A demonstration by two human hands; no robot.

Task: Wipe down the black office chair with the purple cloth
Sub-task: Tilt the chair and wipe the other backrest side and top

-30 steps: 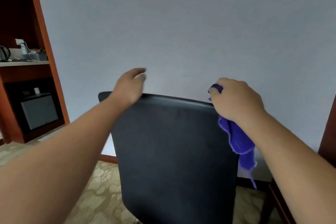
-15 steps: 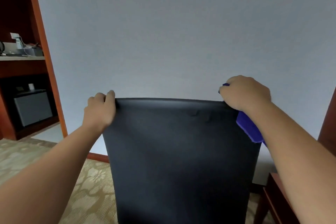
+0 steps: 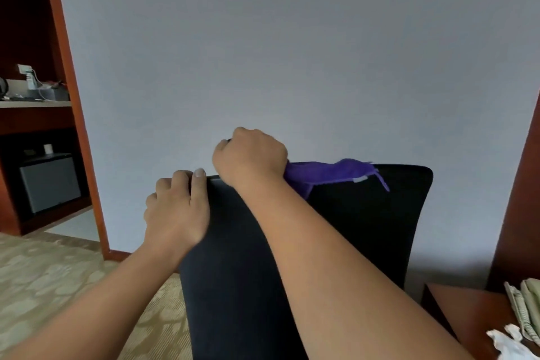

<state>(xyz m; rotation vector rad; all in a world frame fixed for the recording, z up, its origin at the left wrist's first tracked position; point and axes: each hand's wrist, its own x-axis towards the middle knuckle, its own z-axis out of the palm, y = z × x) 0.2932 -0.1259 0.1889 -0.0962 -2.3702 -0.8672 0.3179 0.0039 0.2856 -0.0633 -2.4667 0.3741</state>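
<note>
Observed: black office chair (image 3: 365, 228) stands with its backrest toward the person, in front of a pale wall (image 3: 292, 52). The left hand (image 3: 175, 207) grips the backrest's top left corner, fingers curled over the edge. The right hand (image 3: 251, 155) is just beside it on the top edge, its grip fisted round one end of the purple cloth (image 3: 330, 172). The rest of the cloth trails rightward along that edge. The left fingertips are hidden behind the backrest and probably touch it.
</note>
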